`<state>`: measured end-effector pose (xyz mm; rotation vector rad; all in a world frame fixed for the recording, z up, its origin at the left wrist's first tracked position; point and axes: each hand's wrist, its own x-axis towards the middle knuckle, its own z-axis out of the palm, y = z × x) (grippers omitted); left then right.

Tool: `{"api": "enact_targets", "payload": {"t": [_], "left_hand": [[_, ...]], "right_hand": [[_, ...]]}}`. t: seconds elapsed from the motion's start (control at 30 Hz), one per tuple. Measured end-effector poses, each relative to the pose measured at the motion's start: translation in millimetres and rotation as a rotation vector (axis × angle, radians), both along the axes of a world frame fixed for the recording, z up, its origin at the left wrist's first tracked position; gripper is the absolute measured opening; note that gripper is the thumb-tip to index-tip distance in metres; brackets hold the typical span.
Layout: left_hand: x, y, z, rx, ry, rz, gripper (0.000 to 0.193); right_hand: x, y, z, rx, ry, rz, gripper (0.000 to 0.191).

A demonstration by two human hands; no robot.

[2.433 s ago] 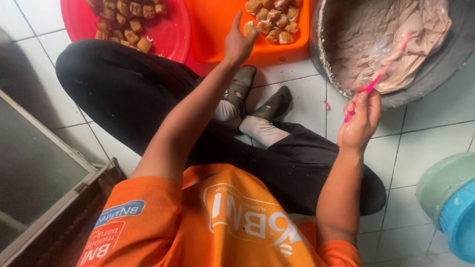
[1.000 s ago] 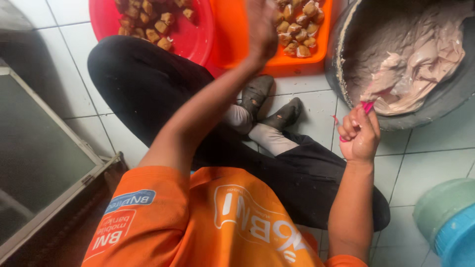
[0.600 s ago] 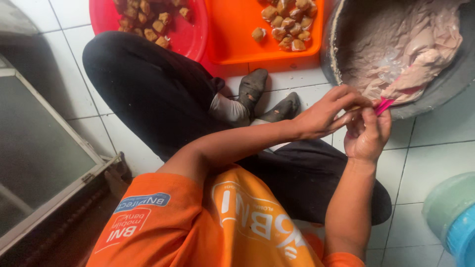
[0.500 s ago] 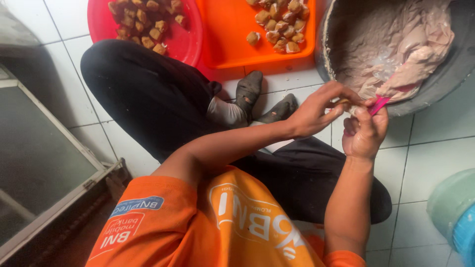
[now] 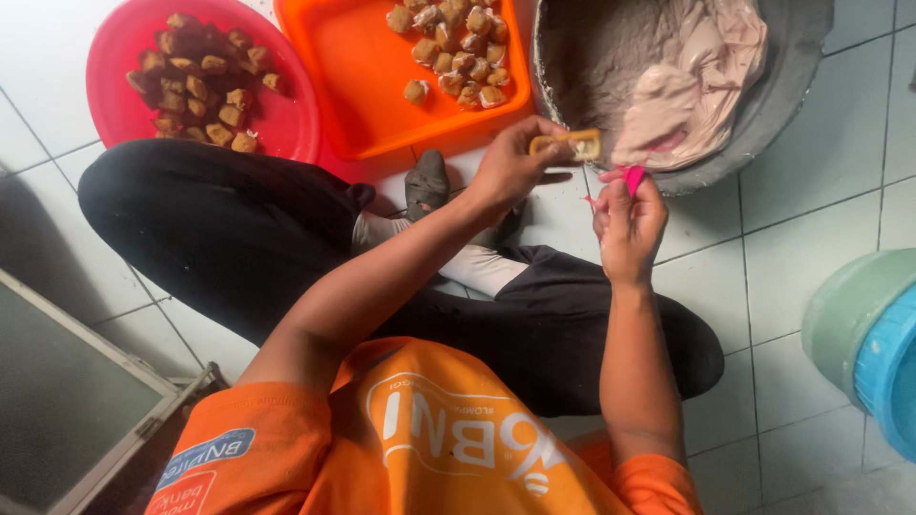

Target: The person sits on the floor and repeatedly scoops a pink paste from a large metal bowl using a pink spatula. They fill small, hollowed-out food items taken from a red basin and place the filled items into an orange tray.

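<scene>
Tofu puff [image 5: 570,144] pinched in left hand [image 5: 510,172] fingers | right hand [image 5: 627,221] fingers closed on pink utensil [image 5: 633,177] | beside grey basin [image 5: 773,95]

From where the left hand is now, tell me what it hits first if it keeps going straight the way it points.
Probably the grey basin of pale paste: the left hand, holding a tofu piece, points toward its rim, though depth is unclear.
</scene>
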<state>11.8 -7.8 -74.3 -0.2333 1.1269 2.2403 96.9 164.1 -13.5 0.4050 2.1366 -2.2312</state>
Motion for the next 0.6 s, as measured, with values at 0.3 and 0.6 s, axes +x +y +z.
{"api": "enact_targets", "payload": {"t": [0.3,0.6], "left_hand": [[8.7,1.2,51.9,-0.135,0.349,0.159,0.029],[-1.2,-18.0,72.7,0.158,0.245,-0.022,0.051]], "right_hand": [[-4.6,-27.2,6.6,0.050,0.002,0.048,0.037],[-14.3,14.4,30.7,0.791,0.299,0.095,0.026]]}}
